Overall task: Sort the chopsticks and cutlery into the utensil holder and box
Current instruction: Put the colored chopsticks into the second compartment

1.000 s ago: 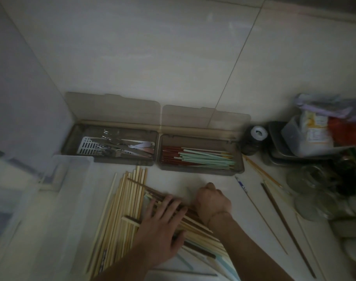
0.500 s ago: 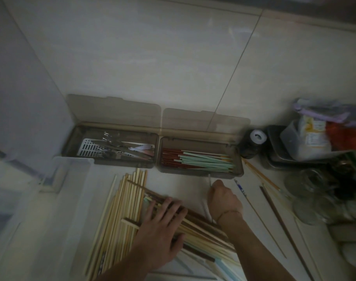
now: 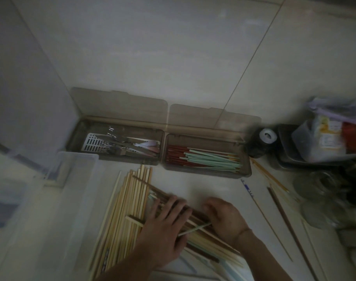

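Observation:
A pile of wooden chopsticks [image 3: 128,207] lies on the counter in front of two open brown boxes. The left box [image 3: 112,160] holds metal cutlery on a white grid. The right box [image 3: 205,173] holds red and pale green chopsticks. My left hand [image 3: 165,230] lies flat on the pile with its fingers spread. Just to its right, my right hand [image 3: 223,218] is curled over the pile and pinches one end of a pale green chopstick [image 3: 193,230], which slants across towards my left hand.
A clear plastic tub [image 3: 75,179] stands at the left. Loose long chopsticks [image 3: 278,216] lie on the counter at the right. Behind them are a dark jar with a white lid [image 3: 262,142], a tray of bags [image 3: 307,157] and glass jars [image 3: 319,187].
My right hand reached towards the right box with a pale stick, then came back to the pile, where it now holds a pale green chopstick. My left hand stayed on the pile.

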Demonstrator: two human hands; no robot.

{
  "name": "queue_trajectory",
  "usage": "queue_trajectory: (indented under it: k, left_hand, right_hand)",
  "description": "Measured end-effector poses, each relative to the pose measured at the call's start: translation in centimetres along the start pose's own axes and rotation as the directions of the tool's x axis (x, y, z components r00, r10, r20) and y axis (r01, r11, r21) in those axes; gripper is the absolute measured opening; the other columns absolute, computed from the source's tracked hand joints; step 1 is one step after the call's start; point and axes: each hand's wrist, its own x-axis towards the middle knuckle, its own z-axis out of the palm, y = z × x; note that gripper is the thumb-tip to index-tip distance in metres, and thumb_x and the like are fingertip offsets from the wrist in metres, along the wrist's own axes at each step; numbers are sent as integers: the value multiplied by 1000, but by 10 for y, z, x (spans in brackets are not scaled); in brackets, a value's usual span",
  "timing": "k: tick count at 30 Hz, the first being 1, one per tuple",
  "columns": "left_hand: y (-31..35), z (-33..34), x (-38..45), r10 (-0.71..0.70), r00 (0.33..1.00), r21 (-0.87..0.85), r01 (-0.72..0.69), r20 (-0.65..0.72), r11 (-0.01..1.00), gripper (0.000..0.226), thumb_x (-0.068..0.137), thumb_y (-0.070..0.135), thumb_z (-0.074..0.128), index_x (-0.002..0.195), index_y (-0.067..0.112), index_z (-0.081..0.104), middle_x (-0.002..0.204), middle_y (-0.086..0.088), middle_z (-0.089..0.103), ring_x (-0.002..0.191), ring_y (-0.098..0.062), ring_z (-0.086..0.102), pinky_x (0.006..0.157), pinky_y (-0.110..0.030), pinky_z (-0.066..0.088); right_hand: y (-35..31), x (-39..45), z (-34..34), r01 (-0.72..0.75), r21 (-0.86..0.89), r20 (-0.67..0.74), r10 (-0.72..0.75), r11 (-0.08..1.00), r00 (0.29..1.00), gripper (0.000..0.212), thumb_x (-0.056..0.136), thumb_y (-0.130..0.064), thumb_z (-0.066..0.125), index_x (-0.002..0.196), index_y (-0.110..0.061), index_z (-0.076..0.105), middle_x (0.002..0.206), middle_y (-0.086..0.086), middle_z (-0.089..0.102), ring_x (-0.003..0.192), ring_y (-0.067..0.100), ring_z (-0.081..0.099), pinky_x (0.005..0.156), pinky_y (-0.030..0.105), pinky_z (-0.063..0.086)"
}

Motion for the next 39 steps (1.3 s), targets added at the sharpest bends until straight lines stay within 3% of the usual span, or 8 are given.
queue_trajectory:
  k: [8, 15, 19, 24, 28, 30, 35, 39]
  left_hand:
    - [-1, 1, 0, -9, 1000, -13, 9, 2, 1000, 61, 82, 56, 52, 137, 28, 51, 150, 4, 42, 143, -21, 31, 109, -55, 22]
    - [0, 6, -2, -27, 999, 1, 27, -44, 1000, 62, 89, 57, 47, 140, 22, 48, 149, 4, 43, 143, -21, 30, 108, -55, 23]
    - [5, 2, 2, -19, 999, 24, 20, -51, 1000, 56, 88, 56, 48, 134, 24, 53, 146, 3, 45, 141, -24, 33, 111, -56, 17]
    - [0, -1, 4, -42, 993, -13, 41, -111, 999, 52, 86, 53, 53, 130, 26, 55, 143, 3, 47, 137, -24, 37, 111, -57, 17]
    - [-9, 5, -9, 7, 980, -106, -29, -201, 994, 36, 87, 44, 57, 118, 28, 57, 126, 4, 52, 122, -24, 48, 109, -57, 28]
    - [-9, 8, -16, 73, 970, -88, -96, -230, 991, 31, 87, 41, 58, 114, 27, 57, 120, 3, 53, 115, -23, 49, 106, -55, 32]
    - [-2, 10, -20, 77, 977, 5, -78, -198, 997, 35, 89, 40, 54, 119, 23, 59, 129, -1, 51, 122, -27, 46, 110, -57, 27]
    - [1, 6, -18, 30, 998, 67, -27, -49, 997, 50, 96, 46, 38, 143, 29, 43, 155, 0, 31, 141, -27, 30, 113, -58, 19]
  right_hand:
    - [45, -28, -2, 234, -167, -90, -251, 958, 964, 9, 82, -30, 63, 90, -31, 67, 99, -17, 62, 95, 14, 53, 77, 35, 48]
    - [12, 0, -40, 200, -149, -506, -249, 968, 826, 25, 90, -26, 50, 93, -16, 73, 91, -8, 67, 86, 13, 58, 82, 29, 46]
    - [13, 62, -68, 9, -278, -540, -164, 961, 826, 25, 88, -22, 51, 91, -16, 74, 90, 6, 69, 82, 33, 59, 75, 38, 48]
    - [15, 91, -69, -128, -326, -337, 11, 937, 942, 17, 86, -17, 61, 97, -16, 73, 99, 10, 68, 97, 37, 53, 84, 39, 43]
    - [9, 45, -57, -5, -265, -552, -147, 964, 821, 23, 83, -21, 54, 98, -13, 70, 96, 7, 68, 92, 31, 60, 82, 36, 47]
    - [2, 3, -31, 126, -250, -507, -241, 960, 828, 24, 88, -26, 51, 102, -18, 68, 104, 3, 67, 98, 23, 59, 87, 35, 48]
    - [10, -59, 47, 237, -435, -35, -279, 869, 960, 52, 94, -56, 32, 141, -34, 40, 148, -5, 40, 137, 25, 37, 108, 45, 33]
    - [30, -48, 40, 156, -493, -15, -188, 856, 982, 51, 98, -51, 21, 147, -39, 23, 158, -4, 20, 145, 26, 14, 110, 48, 16]
